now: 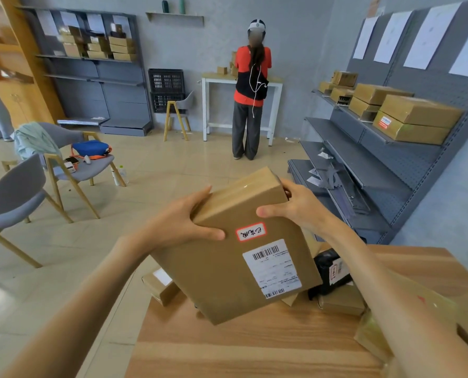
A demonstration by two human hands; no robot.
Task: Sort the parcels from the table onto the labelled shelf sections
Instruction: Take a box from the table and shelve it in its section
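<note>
Both hands hold one brown cardboard parcel tilted in the air above the near wooden table: the left hand grips its left edge with the thumb lying across the top face, and the right hand grips the far right corner, fingers curled behind it. The parcel's top face carries two labels, a small red-bordered sticker and a white barcode label. On the table under and beside it lie at least three more brown boxes and one black parcel. To the right stands a grey shelf unit whose upper shelf holds about seven brown boxes beneath four white sheets. Far off, one person in a red top stands facing a white table
</note>
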